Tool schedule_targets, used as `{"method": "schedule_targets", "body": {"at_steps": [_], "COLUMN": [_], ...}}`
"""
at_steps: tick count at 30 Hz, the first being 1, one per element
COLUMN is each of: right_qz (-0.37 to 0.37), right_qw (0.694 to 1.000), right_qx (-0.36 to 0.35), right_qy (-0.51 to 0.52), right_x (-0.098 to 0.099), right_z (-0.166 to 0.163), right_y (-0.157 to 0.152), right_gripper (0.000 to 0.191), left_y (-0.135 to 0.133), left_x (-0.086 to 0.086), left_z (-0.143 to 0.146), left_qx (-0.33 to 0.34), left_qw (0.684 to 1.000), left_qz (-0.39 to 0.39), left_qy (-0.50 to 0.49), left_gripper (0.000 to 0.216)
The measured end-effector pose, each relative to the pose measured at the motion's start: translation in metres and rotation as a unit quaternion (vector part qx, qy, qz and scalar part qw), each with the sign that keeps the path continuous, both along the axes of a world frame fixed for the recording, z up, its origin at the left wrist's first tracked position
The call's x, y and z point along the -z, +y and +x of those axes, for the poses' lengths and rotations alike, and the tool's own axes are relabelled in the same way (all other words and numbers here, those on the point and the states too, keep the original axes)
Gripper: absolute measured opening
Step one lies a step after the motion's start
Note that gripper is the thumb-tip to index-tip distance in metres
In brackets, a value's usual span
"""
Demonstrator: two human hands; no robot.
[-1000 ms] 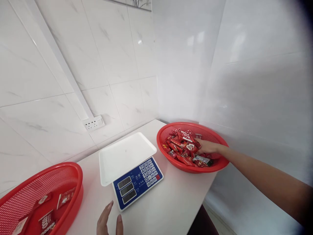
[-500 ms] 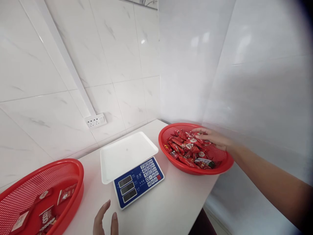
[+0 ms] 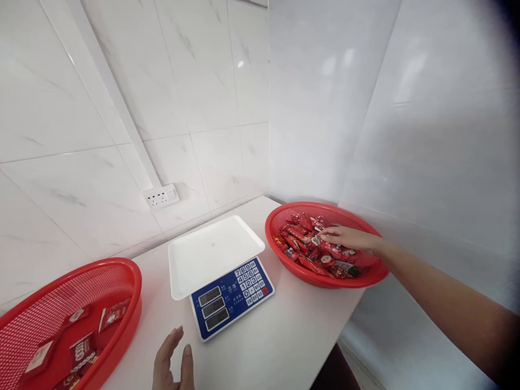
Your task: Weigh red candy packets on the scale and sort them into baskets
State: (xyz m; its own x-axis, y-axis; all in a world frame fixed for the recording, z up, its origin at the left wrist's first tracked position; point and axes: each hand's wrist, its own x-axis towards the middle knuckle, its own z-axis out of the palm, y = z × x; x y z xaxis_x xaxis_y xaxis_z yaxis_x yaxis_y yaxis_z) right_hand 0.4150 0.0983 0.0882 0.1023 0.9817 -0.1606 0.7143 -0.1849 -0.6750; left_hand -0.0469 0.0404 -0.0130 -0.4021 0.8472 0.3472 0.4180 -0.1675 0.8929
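Note:
My right hand (image 3: 345, 238) reaches into the right red basket (image 3: 280, 254), its stretched fingers lying on a heap of small red snack packets (image 3: 300, 238). Its fingertips touch a packet with a pale round label; no packet is seen lifted. My left hand (image 3: 173, 360) hovers at the lower edge of the view, thumb and forefinger apart, with nothing between them. Just beyond it stands a digital scale (image 3: 233, 298) with a blue keypad panel and a bare white weighing pan (image 3: 215, 254).
On the left is another red basket (image 3: 132, 303) holding several red packets (image 3: 83, 349). A white table (image 3: 252, 346) carries the scale and baskets. Tiled wall rises behind it, with a power socket (image 3: 161, 196); a pale smooth wall (image 3: 325, 135) borders the right side.
My right hand has moved down and slightly inward over the packets, from the basket's far side toward its middle. My left hand stays about where it was. The view has shifted slightly.

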Motion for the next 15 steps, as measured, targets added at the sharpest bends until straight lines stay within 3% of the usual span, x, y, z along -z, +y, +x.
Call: {"method": "schedule_targets", "body": {"at_steps": [9,15], "right_qz": [0.029,0.041], "right_qw": [0.996,0.974], "right_qx": [-0.040,-0.030], "right_qy": [-0.070,-0.219], "right_x": [0.001,0.026], "right_z": [-0.016,-0.039], "right_y": [0.017,0.044], "right_gripper": [0.041,0.042], "left_y": [0.002,0.001], "left_x": [0.004,0.002], "left_z": [-0.003,-0.005], "left_qx": [0.002,0.008], "left_qw": [1.000,1.000], "left_qz": [-0.004,-0.023], "left_qy": [-0.006,0.012], "left_gripper": [0.048,0.047]}}
